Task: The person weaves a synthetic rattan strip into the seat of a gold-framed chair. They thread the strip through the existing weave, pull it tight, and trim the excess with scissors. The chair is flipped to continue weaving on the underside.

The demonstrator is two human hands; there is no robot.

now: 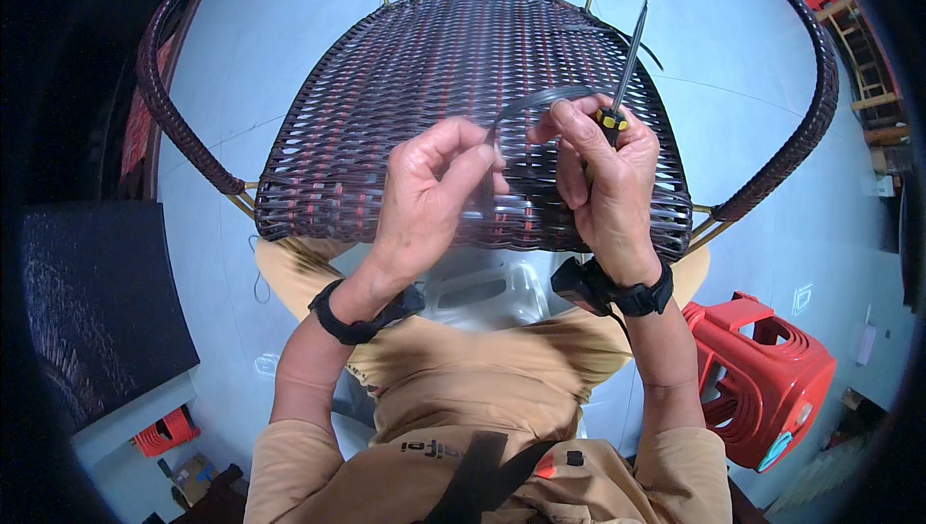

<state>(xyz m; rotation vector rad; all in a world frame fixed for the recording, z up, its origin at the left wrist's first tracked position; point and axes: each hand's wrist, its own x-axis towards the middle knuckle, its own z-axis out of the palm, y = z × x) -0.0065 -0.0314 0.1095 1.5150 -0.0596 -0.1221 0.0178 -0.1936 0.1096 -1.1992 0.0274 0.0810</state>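
Observation:
A dark brown woven chair seat lies in front of me, with reddish strands showing through its weave. Above its near part, my left hand is closed, thumb and fingers pinching a flat dark weaving strip. The strip arches across to my right hand, whose thumb and forefinger meet at it. That same hand also grips a screwdriver by its black and yellow handle, the metal shaft pointing up and away. Part of the handle is hidden in the palm. A loose dark strand end curves out near the seat's far right edge.
Curved woven armrests rise on both sides of the seat. Red stacked plastic stools stand at my right, a dark panel at my left. A pale plastic stool is between my knees. Wooden furniture lines the far right.

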